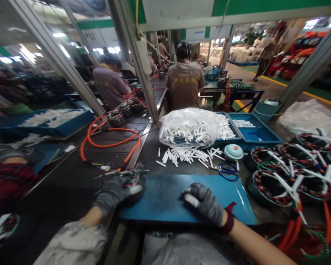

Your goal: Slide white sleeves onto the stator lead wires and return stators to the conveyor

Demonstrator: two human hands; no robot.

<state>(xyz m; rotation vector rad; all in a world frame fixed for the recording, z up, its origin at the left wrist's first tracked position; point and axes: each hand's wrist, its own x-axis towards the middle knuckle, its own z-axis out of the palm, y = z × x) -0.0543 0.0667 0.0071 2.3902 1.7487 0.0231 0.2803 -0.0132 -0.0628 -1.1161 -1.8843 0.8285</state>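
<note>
My left hand [114,191], in a grey knit glove, is closed round the near side of a dark round wound coil [134,189] with coloured wires on top. The coil sits at the left edge of a blue mat [162,198], and motion blurs it. An orange cable [138,138] runs near it, looped on the dark belt. Over the right half of the mat is my right hand [201,200], gloved too, its fingers curled in; whatever they hold, if anything, is hidden.
Loose white tubes [179,156], blue scissors [228,171] and a round light-blue container [233,151] lie behind the mat. A plastic bag [187,127] of tubes rests by blue trays [253,129]. Wound coils [273,186] crowd the right. Another person's sleeve [9,184] is at left.
</note>
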